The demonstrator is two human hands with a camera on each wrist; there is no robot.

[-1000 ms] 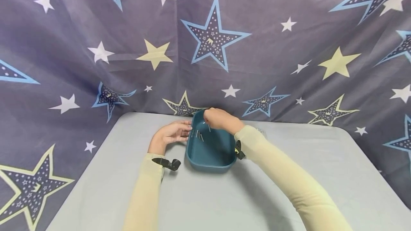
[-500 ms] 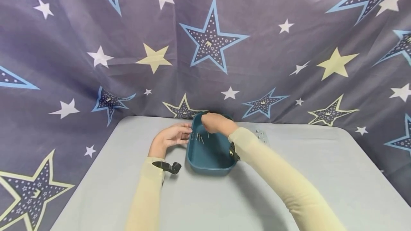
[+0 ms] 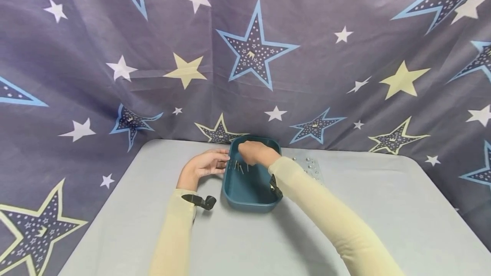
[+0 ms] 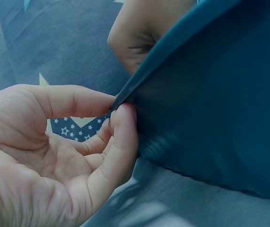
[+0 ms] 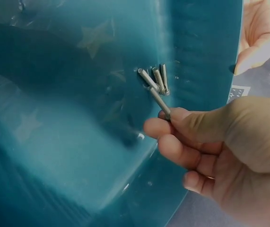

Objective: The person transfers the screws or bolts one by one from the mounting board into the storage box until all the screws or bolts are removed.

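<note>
A teal plastic bin (image 3: pixel 251 205) stands on the table. My left hand (image 3: pixel 207 163) is at its left side, and in the left wrist view the thumb and fingers pinch the bin's rim (image 4: pixel 139 78). Over the bin's far part, my right hand (image 3: pixel 258 152) holds a slim metal bolt (image 5: pixel 159 100) between thumb and fingertips, its shaft pointing away from the hand. Several similar bolts (image 5: pixel 157 81) lie bunched on the bin floor near the left wall, just beyond the held one. In the head view, the right hand hides most of its own fingertips.
A clear sheet (image 3: pixel 311 167) with several shiny round pieces lies right of the bin, partly behind the right sleeve (image 3: pixel 326 208). The grey-white table (image 3: pixel 238 246) meets a star-patterned cloth (image 3: pixel 245 110) just behind the bin.
My right hand has drawn a little nearer and left over the bin, keeping the bolt. More of the clear sheet shows beside the right sleeve. The left hand stays at the rim.
</note>
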